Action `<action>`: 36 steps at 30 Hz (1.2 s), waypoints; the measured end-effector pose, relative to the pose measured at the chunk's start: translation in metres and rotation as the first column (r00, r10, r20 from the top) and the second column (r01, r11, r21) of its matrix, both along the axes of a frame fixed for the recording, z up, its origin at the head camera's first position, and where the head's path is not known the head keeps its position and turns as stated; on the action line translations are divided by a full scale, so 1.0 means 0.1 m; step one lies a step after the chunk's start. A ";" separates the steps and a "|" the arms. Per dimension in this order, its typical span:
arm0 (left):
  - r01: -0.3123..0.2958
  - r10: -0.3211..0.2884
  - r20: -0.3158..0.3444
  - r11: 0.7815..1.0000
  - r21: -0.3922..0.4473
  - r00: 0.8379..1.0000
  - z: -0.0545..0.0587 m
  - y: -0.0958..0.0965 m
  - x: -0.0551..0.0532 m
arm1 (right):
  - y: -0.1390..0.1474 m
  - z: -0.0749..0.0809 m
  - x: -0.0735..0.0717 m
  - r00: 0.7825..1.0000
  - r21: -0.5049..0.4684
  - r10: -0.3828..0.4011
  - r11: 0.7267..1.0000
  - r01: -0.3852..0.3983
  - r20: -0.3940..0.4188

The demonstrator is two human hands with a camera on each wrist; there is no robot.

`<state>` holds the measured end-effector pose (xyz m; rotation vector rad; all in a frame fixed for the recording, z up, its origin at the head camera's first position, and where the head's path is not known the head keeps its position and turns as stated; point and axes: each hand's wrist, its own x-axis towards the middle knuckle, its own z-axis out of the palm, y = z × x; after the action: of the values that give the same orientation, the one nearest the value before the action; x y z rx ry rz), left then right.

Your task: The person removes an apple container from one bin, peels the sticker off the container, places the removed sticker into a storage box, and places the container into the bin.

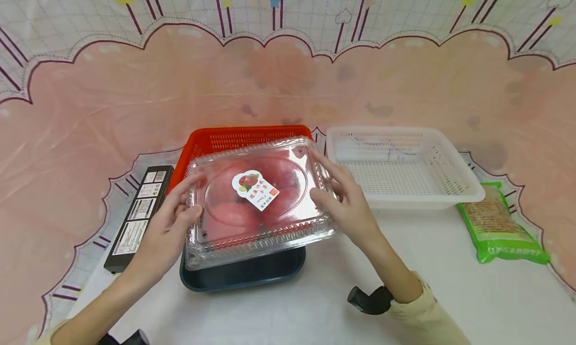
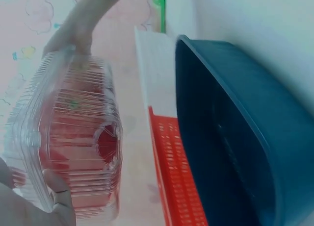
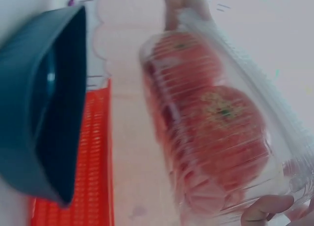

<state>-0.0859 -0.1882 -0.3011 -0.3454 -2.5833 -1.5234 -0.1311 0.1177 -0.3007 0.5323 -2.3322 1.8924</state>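
Note:
Both hands hold a clear plastic clamshell box (image 1: 288,160) of large red tomatoes (image 3: 225,133), with a white fruit-printed sticker (image 1: 258,189) on its lid. My left hand (image 1: 168,227) grips the left end, thumb over the edge. At the opposite end, my right hand (image 1: 346,202) grips with its thumb by the lid. In the head view the box is tilted and overlaps a dark blue bin (image 1: 243,280) and a red basket (image 1: 204,135). Both wrist views show the box raised above the rim of the bin (image 2: 274,108).
Right of the red basket stands a white perforated basket (image 1: 405,202). A green food packet (image 1: 499,225) lies beside its right front corner. On the left, a long black box (image 1: 141,210) with white labels lies along the red basket. A patterned cloth (image 1: 288,95) hangs behind.

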 end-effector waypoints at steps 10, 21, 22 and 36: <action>0.141 -0.151 0.099 0.984 0.107 0.983 -0.04 0.31 0.06 | 0.50 -0.10 0.30 1.000 0.086 -0.016 0.996 0.014 0.019; 0.216 -0.246 0.256 0.966 0.142 0.935 -0.14 0.83 0.06 | 1.03 -0.20 0.55 0.996 0.229 -0.092 0.969 0.091 -0.005; 0.212 -0.246 0.268 0.966 0.147 0.932 -0.14 0.87 0.06 | 1.07 -0.21 0.56 0.995 0.232 -0.095 0.968 0.093 -0.004; 0.198 -0.180 0.300 0.980 -0.032 0.937 -0.24 1.47 0.13 | 1.60 -0.36 0.70 0.991 0.427 -0.124 0.899 0.095 0.042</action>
<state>-0.0729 -0.0410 -0.3249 -0.4117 -2.9075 -1.6751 -0.0611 0.2772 -0.3365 0.3600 -2.7679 1.3722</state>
